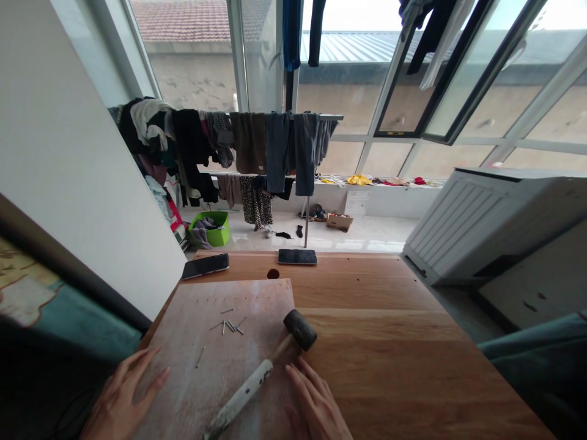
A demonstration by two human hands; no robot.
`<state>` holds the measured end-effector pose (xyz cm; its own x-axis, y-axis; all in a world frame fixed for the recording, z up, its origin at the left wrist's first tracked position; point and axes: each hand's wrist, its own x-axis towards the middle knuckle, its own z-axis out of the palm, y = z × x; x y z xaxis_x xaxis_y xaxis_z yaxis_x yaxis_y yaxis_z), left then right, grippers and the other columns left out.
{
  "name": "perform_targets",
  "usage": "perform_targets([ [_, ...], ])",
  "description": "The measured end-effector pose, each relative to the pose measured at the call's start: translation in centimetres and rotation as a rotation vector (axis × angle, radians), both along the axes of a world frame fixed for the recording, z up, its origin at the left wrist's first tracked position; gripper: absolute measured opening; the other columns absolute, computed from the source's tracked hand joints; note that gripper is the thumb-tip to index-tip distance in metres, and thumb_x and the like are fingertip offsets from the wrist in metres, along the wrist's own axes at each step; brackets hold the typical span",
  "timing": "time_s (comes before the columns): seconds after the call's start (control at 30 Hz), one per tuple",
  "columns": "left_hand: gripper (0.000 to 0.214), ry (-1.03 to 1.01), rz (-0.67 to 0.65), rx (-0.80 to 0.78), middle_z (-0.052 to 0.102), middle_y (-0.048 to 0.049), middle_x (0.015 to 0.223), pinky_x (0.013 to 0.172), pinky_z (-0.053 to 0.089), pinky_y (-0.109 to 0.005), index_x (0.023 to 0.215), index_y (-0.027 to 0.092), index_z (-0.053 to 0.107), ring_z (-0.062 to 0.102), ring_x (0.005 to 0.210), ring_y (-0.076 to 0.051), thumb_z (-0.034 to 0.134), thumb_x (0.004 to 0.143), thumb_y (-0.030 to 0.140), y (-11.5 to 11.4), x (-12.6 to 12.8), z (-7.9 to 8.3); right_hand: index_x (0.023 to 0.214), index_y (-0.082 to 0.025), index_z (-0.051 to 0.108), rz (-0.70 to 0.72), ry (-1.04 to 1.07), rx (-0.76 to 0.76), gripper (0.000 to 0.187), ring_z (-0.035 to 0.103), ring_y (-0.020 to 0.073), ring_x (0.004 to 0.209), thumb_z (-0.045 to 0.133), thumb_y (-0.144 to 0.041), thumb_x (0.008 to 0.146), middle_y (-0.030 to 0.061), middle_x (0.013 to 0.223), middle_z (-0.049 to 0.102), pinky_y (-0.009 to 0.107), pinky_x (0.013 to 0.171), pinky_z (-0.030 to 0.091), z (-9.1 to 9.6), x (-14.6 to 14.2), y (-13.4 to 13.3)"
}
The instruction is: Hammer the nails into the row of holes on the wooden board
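Note:
A thin wooden board (183, 318) lies on the wooden table, with a row of small holes near its far edge. Across its right part rests a rubber mallet (300, 330), black head away from me, white-wrapped handle toward me. Several nails (232, 327) are scattered on the board, and a lone nail (200, 357) lies closer to me. My left hand (126, 391) is at the board's left edge, fingers apart, holding nothing. Beside the mallet, at the board's right edge, my right hand (314, 397) has its fingers stretched out; its thumb is partly hidden in shadow.
Two phones, a left one (205, 266) and a middle one (297, 256), lie along the far edge of the table (389, 342), near a round hole. Beyond stand a laundry-hung drying rack (330, 117), a green basket (222, 229) and a white appliance (440, 226).

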<state>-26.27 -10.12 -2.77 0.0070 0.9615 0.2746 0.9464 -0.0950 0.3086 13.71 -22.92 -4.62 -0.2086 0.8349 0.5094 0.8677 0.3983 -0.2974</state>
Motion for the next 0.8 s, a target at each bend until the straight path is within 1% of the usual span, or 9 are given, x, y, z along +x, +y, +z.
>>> perform_targets([
  [0.1,0.053,-0.011,-0.178,-0.067,0.064,-0.0038,0.122,0.1,0.052,-0.039,0.118,0.03,0.067,0.063,0.113,-0.027,0.051,0.08,0.063,-0.5,1.1,0.0,0.141,-0.016,0.046,-0.089,-0.031,-0.009,0.056,0.062,0.0271,0.121,0.059,-0.026,0.089,0.0113,0.133,0.064,0.033,0.09,0.058,-0.5,1.1,-0.5],
  [0.17,0.052,-0.006,-0.258,-0.087,0.061,-0.0045,0.126,0.1,0.052,-0.043,0.121,0.031,0.066,0.061,0.117,-0.029,0.052,0.081,0.062,-1.1,2.8,0.0,0.14,-0.018,0.048,-0.143,-0.004,-0.009,0.049,0.064,0.0248,0.117,0.055,-0.029,0.093,0.0106,0.13,0.066,0.032,0.091,0.058,-0.7,2.7,-1.0],
  [0.23,0.052,-0.005,-0.297,-0.094,0.058,-0.0056,0.132,0.098,0.053,-0.045,0.124,0.032,0.064,0.061,0.117,-0.03,0.053,0.083,0.061,-1.8,5.2,0.2,0.136,-0.019,0.052,-0.206,0.017,-0.01,0.042,0.067,0.0228,0.113,0.051,-0.032,0.096,0.0096,0.125,0.069,0.031,0.091,0.058,-0.7,4.8,-1.6],
  [0.33,0.049,-0.042,-0.371,-0.13,0.049,-0.0068,0.142,0.094,0.056,-0.041,0.127,0.03,0.062,0.063,0.114,-0.028,0.051,0.087,0.056,-2.6,9.0,0.9,0.124,-0.017,0.06,-0.36,0.03,-0.047,0.037,0.07,0.0226,0.107,0.046,-0.038,0.098,0.0101,0.119,0.072,0.033,0.089,0.058,-0.5,7.9,-2.5],
  [0.43,0.045,-0.069,-0.482,-0.198,0.043,-0.0046,0.149,0.095,0.056,-0.037,0.131,0.032,0.059,0.063,0.116,-0.025,0.049,0.091,0.052,-2.5,11.6,1.6,0.116,-0.016,0.064,-0.513,0.045,-0.088,0.044,0.071,0.025,0.103,0.039,-0.048,0.099,0.0118,0.113,0.074,0.039,0.088,0.059,0.0,9.9,-3.1],
  [0.53,0.044,-0.033,-0.536,-0.208,0.045,-0.0043,0.148,0.1,0.053,-0.038,0.132,0.032,0.058,0.06,0.121,-0.025,0.049,0.093,0.049,-1.9,13.3,1.6,0.113,-0.019,0.064,-0.637,0.085,-0.142,0.051,0.071,0.027,0.098,0.034,-0.057,0.097,0.0117,0.107,0.074,0.043,0.086,0.058,0.6,10.5,-3.1],
  [0.63,0.048,0.034,-0.564,-0.126,0.047,-0.0069,0.147,0.105,0.048,-0.043,0.136,0.028,0.055,0.052,0.129,-0.029,0.049,0.093,0.049,-1.5,15.6,0.9,0.122,-0.021,0.059,-0.708,0.164,-0.227,0.054,0.071,0.0262,0.096,0.033,-0.061,0.096,0.0105,0.106,0.073,0.04,0.082,0.058,0.9,10.3,-2.5],
  [0.7,0.054,0.069,-0.654,-0.08,0.04,-0.0078,0.153,0.109,0.044,-0.045,0.145,0.028,0.044,0.045,0.136,-0.029,0.048,0.095,0.048,-1.2,18.1,0.4,0.128,-0.024,0.056,-0.708,0.2,-0.313,0.052,0.072,0.0252,0.095,0.036,-0.059,0.096,0.0086,0.107,0.075,0.035,0.077,0.058,0.9,10.1,-1.9],
  [0.8,0.062,0.107,-0.821,-0.025,0.027,-0.0122,0.159,0.112,0.038,-0.05,0.152,0.026,0.027,0.03,0.144,-0.031,0.043,0.097,0.049,-0.2,22.8,-0.1,0.121,-0.029,0.062,-0.707,0.2,-0.429,0.042,0.074,0.0256,0.091,0.041,-0.054,0.095,0.006,0.103,0.077,0.032,0.071,0.056,1.2,10.0,-1.0],
])
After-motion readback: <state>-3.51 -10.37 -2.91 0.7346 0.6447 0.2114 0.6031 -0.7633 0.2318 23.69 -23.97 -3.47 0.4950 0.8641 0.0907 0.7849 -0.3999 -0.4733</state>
